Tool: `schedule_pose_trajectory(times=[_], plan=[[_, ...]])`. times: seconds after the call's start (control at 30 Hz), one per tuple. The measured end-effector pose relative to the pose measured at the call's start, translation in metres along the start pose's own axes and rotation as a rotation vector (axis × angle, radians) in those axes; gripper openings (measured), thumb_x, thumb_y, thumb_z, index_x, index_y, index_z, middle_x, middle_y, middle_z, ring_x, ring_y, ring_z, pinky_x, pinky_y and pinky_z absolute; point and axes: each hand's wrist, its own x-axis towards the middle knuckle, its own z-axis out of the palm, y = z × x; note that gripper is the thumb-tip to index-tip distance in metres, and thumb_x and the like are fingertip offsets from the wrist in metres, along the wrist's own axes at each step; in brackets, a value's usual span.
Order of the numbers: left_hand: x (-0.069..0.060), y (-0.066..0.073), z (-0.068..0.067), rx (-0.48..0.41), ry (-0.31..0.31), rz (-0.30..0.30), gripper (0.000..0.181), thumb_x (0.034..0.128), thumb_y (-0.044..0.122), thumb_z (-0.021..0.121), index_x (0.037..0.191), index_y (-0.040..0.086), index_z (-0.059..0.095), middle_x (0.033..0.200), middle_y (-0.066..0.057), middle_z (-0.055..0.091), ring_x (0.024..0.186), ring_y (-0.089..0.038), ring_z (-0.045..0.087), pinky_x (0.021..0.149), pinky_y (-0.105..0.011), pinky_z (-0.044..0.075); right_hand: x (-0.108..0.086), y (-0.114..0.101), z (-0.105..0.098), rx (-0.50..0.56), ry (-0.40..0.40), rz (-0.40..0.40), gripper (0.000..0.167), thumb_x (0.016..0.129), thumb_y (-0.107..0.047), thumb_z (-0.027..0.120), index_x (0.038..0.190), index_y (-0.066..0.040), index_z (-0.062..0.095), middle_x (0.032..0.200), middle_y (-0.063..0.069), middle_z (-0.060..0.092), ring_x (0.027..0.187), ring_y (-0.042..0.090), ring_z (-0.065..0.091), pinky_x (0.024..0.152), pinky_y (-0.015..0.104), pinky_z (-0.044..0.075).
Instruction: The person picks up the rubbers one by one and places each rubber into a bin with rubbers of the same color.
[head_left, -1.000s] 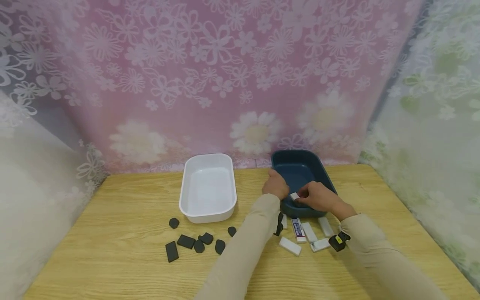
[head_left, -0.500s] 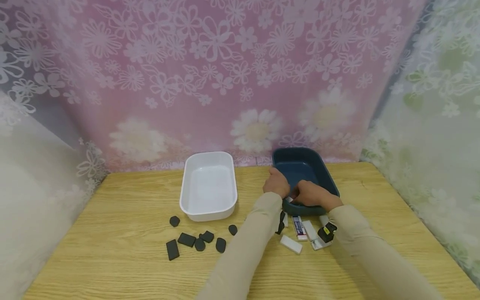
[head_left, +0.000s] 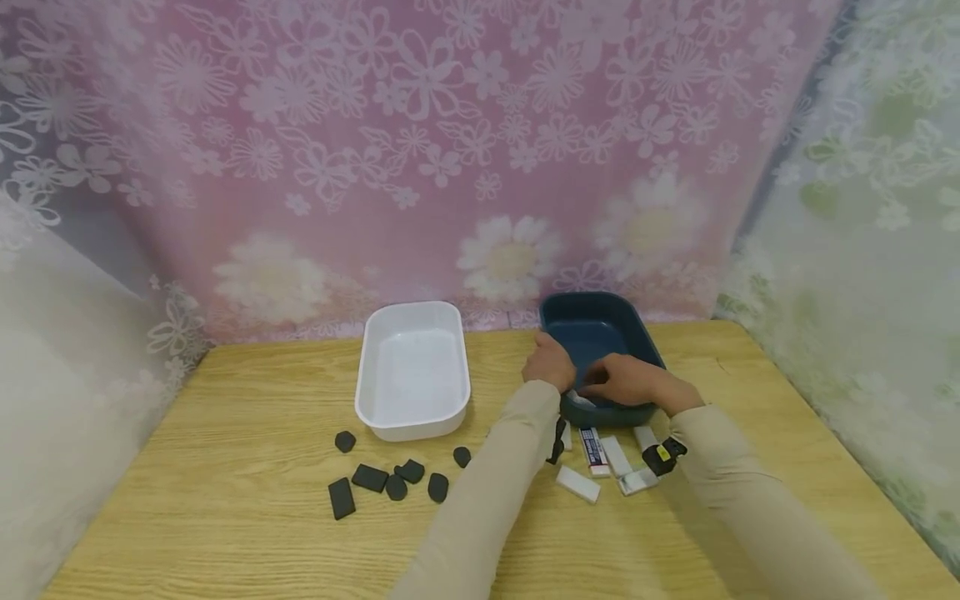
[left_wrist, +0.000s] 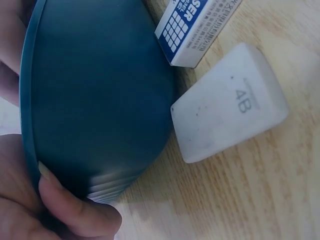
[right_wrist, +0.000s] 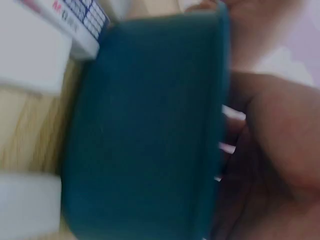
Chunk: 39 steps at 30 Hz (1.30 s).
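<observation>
Dark-blue smooth-walled tray, at the far right of the wooden table, probably plastic: reads as stiff, fairly light, a little slick on the wall, so best held by the rim. White block sits inside at its near-left corner, mostly screened by fingers; looks like an eraser, likely light, firm with slight give, not fragile, easiest taken across its two long sides. More white blocks lie on the table just in front, one of them stamped 4B in the left wrist view, beside a printed eraser box. Left hand: grip clamped on the tray's rim, thumb pressed to the outer wall, fingers over on the inner side; back of the hand uppermost, forearm slanting up from the bottom of the head view. Right hand: reaches over the near rim from the right, wrist above the edge, fingers pointing down and leftward at the block, close by the left hand; right wrist view blurred, the tray wall in the way, so cannot tell whether this grip pinches the block or merely rests at it. White tray and dark pieces stand off to the left
</observation>
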Motion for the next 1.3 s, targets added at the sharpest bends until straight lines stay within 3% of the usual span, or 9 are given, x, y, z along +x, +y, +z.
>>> schedule_pose_trajectory(times=[0.1, 0.27, 0.47, 0.63, 0.8, 0.9, 1.07, 1.3], plan=[[0.000, 0.000, -0.001, 0.000, 0.015, 0.012, 0.043, 0.0881, 0.027, 0.067, 0.115, 0.007, 0.039, 0.083, -0.012, 0.065, 0.077, -0.025, 0.066, 0.067, -0.037, 0.052, -0.014, 0.004, -0.007, -0.003, 0.078, -0.036, 0.042, 0.095, -0.026, 0.061, 0.122, 0.005, 0.058, 0.106, 0.012, 0.065, 0.092, 0.026, 0.063, 0.079, 0.043, 0.049], [0.002, -0.002, 0.003, -0.029, 0.031, 0.018, 0.045, 0.0874, 0.025, 0.067, 0.117, 0.006, 0.039, 0.086, -0.012, 0.067, 0.079, -0.025, 0.066, 0.067, -0.038, 0.052, -0.044, 0.008, -0.012, 0.037, 0.208, -0.049, 0.040, 0.097, -0.026, 0.058, 0.124, 0.002, 0.057, 0.116, 0.017, 0.061, 0.100, 0.028, 0.061, 0.081, 0.043, 0.049], [-0.001, -0.003, 0.003, -0.033, 0.020, 0.019, 0.040, 0.0883, 0.024, 0.066, 0.112, 0.007, 0.039, 0.087, -0.012, 0.067, 0.080, -0.026, 0.066, 0.068, -0.038, 0.052, -0.081, 0.015, -0.010, 0.027, 0.382, 0.001, 0.034, 0.095, -0.019, 0.061, 0.122, 0.001, 0.059, 0.116, 0.018, 0.060, 0.098, 0.031, 0.061, 0.080, 0.046, 0.049], [-0.001, -0.001, 0.001, -0.026, 0.021, 0.019, 0.041, 0.0884, 0.024, 0.066, 0.114, 0.006, 0.039, 0.083, -0.012, 0.066, 0.077, -0.025, 0.066, 0.066, -0.038, 0.052, -0.103, 0.024, -0.006, -0.007, 0.460, 0.049, 0.032, 0.093, -0.014, 0.063, 0.120, 0.003, 0.059, 0.119, 0.022, 0.058, 0.097, 0.035, 0.060, 0.080, 0.050, 0.048], [0.008, -0.001, 0.007, -0.023, -0.011, 0.010, 0.042, 0.0877, 0.023, 0.066, 0.115, 0.006, 0.039, 0.081, -0.013, 0.066, 0.076, -0.026, 0.065, 0.065, -0.039, 0.052, -0.121, 0.036, 0.002, -0.011, 0.453, 0.093, 0.033, 0.093, -0.016, 0.063, 0.120, 0.003, 0.059, 0.117, 0.022, 0.058, 0.095, 0.034, 0.061, 0.077, 0.048, 0.049], [0.013, -0.002, 0.012, -0.013, 0.003, 0.015, 0.043, 0.0857, 0.023, 0.067, 0.111, 0.006, 0.038, 0.080, -0.012, 0.065, 0.074, -0.026, 0.065, 0.062, -0.038, 0.051, -0.127, 0.041, 0.010, 0.007, 0.426, 0.112, 0.034, 0.093, -0.018, 0.063, 0.119, 0.004, 0.060, 0.115, 0.021, 0.059, 0.093, 0.032, 0.061, 0.074, 0.044, 0.051], [0.004, -0.001, 0.005, -0.022, -0.006, 0.016, 0.040, 0.0869, 0.021, 0.067, 0.112, 0.005, 0.039, 0.085, -0.014, 0.067, 0.080, -0.027, 0.066, 0.067, -0.039, 0.052, -0.135, 0.047, 0.024, 0.060, 0.370, 0.155, 0.039, 0.092, -0.023, 0.064, 0.118, 0.006, 0.059, 0.112, 0.021, 0.061, 0.088, 0.027, 0.062, 0.068, 0.037, 0.051], [-0.006, -0.001, -0.001, -0.022, 0.028, 0.031, 0.043, 0.0874, 0.022, 0.067, 0.116, 0.005, 0.039, 0.087, -0.013, 0.068, 0.082, -0.027, 0.066, 0.069, -0.039, 0.052, -0.139, 0.048, 0.037, 0.121, 0.282, 0.250, 0.058, 0.089, -0.036, 0.067, 0.120, 0.011, 0.054, 0.106, 0.021, 0.059, 0.086, 0.027, 0.061, 0.067, 0.038, 0.050]])
